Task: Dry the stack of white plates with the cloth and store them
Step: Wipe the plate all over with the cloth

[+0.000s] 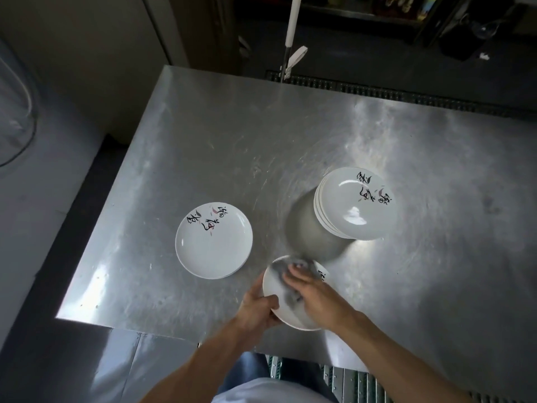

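My left hand (257, 308) grips the near-left rim of a white plate (274, 282), held tilted above the front of the steel table (220, 135). My right hand (312, 289) presses a grey cloth (290, 298) against the plate's face, fingers curled over the cloth. A tall stack of white plates (356, 203) with black brush lettering stands to the right. A short stack of the same plates (213, 241) lies on the table to the left.
The table's left edge drops to a dark gap beside a grey surface (43, 199). A white-handled pole (290, 33) leans behind the table's far edge. A metal floor grate (343, 379) shows below the front edge.
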Motion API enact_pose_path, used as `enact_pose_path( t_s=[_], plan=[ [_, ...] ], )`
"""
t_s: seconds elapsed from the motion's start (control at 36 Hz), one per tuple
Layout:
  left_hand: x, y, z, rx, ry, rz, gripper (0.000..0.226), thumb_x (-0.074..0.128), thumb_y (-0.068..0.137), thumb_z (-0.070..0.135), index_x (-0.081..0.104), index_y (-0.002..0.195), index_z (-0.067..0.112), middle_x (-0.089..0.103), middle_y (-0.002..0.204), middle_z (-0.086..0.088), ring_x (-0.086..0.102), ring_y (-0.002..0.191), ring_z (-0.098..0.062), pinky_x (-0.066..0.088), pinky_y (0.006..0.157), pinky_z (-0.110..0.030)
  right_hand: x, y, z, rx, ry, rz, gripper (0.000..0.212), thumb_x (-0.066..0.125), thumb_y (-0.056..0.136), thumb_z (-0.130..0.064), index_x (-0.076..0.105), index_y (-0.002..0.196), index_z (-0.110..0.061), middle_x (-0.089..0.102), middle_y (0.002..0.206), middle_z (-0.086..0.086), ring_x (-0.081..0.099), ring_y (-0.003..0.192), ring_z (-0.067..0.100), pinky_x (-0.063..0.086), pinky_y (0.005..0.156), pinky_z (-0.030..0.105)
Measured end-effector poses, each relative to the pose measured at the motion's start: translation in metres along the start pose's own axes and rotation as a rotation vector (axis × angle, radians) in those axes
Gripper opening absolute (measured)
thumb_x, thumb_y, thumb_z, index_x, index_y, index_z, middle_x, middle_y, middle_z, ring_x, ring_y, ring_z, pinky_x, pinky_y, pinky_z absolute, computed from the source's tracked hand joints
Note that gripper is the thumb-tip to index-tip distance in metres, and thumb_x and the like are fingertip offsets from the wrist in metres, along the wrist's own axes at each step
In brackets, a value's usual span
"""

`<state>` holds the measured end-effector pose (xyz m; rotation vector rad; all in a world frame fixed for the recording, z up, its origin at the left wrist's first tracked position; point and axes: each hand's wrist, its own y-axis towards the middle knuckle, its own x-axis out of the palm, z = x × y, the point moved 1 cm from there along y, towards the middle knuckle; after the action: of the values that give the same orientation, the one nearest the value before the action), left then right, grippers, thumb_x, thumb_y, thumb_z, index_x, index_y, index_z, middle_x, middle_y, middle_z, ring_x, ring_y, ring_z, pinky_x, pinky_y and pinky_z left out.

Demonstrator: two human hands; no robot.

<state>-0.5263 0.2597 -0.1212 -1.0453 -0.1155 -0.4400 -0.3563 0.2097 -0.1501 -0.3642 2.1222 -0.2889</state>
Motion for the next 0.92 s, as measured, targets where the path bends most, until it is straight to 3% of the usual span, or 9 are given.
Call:
enact_pose_path(
  t_s=[0.08,0.17,0.31,0.42,0.5,0.61,0.75,0.83,0.92],
  plan=[
    [0.005,0.000,0.007,-0.018,-0.053,0.020,0.067,0.042,0.083,-0.016,0.063,0.131,0.026,0.072,0.109,-0.014,0.067,0.094,-0.031,0.055,0.088,-0.050,-0.021,-0.007,0.012,0.209,-0.103,-0.021,0.063,0.046,0.092,-0.003,0.038,0.154,-0.014,0.029,0.163,0.007,0.020,0.153,0.018,-0.004,0.126,0.037],
    [0.012,0.000,0.018,-0.028,-0.058,0.003,0.063,0.044,0.086,-0.013,0.060,0.127,0.032,0.076,0.094,-0.003,0.069,0.078,-0.023,0.058,0.068,-0.037,-0.038,-0.024,0.001,0.174,-0.103,-0.056,0.039,0.045,0.091,-0.009,0.059,0.127,-0.016,0.053,0.145,0.000,0.038,0.142,0.021,0.016,0.121,0.040],
    [0.019,-0.001,0.034,-0.036,-0.061,-0.012,0.080,0.043,0.085,-0.015,0.042,0.139,0.044,0.069,0.119,-0.009,0.073,0.083,-0.029,0.063,0.067,-0.039,-0.063,-0.059,-0.026,0.237,0.155,-0.101,0.033,0.043,0.095,-0.022,0.067,0.117,-0.027,0.068,0.114,-0.007,0.065,0.097,0.013,0.050,0.083,0.026],
    [0.018,-0.003,0.045,-0.016,-0.004,-0.020,0.067,0.043,0.084,-0.015,0.064,0.115,0.041,0.075,0.108,-0.008,0.076,0.083,-0.028,0.062,0.066,-0.040,-0.068,-0.063,-0.045,0.086,0.218,-0.120,0.034,0.059,0.089,-0.050,0.061,0.105,-0.021,0.056,0.086,-0.021,0.055,0.077,0.000,0.044,0.069,0.016],
    [0.021,-0.005,0.052,-0.004,0.030,-0.020,0.058,0.044,0.086,-0.012,0.063,0.109,0.038,0.077,0.092,-0.007,0.076,0.077,-0.022,0.061,0.064,-0.036,-0.074,-0.052,-0.043,-0.009,0.047,0.003,0.008,0.065,0.089,-0.024,0.066,0.097,-0.022,0.065,0.097,-0.013,0.058,0.089,0.003,0.048,0.082,0.025],
    [0.022,-0.008,0.062,0.033,0.098,0.028,0.029,0.054,0.097,0.006,0.052,0.125,0.012,0.071,0.091,-0.015,0.072,0.071,-0.022,0.063,0.073,-0.042,-0.098,-0.039,-0.038,0.047,0.018,0.102,0.018,0.059,0.089,-0.014,0.058,0.074,-0.024,0.062,0.072,-0.013,0.052,0.067,0.003,0.040,0.063,0.020],
    [0.013,-0.019,0.065,0.258,0.555,0.047,0.030,0.063,0.094,0.054,0.065,0.097,0.024,0.067,0.085,0.009,0.064,0.081,-0.006,0.060,0.083,-0.039,-0.135,-0.031,-0.026,0.096,0.247,0.170,0.035,0.049,0.071,0.003,0.040,0.064,-0.030,0.043,0.059,-0.011,0.039,0.060,0.007,0.029,0.055,0.020],
    [0.002,-0.018,0.056,0.515,0.925,0.032,0.018,0.073,0.093,0.041,0.065,0.099,0.027,0.061,0.099,0.008,0.056,0.095,-0.006,0.046,0.089,-0.027,-0.141,-0.029,-0.008,0.162,0.435,0.184,0.040,0.063,0.086,-0.003,0.050,0.063,-0.033,0.047,0.060,-0.015,0.039,0.060,0.000,0.031,0.058,0.016],
    [-0.001,-0.018,0.048,0.448,0.920,-0.012,0.035,0.068,0.091,0.039,0.063,0.105,0.007,0.065,0.098,-0.006,0.057,0.091,-0.011,0.048,0.083,-0.036,-0.135,-0.028,0.001,0.197,0.504,0.187,0.014,0.067,0.090,-0.008,0.060,0.081,0.001,0.056,0.065,-0.020,0.045,0.063,-0.007,0.034,0.061,0.012]
  ],
)
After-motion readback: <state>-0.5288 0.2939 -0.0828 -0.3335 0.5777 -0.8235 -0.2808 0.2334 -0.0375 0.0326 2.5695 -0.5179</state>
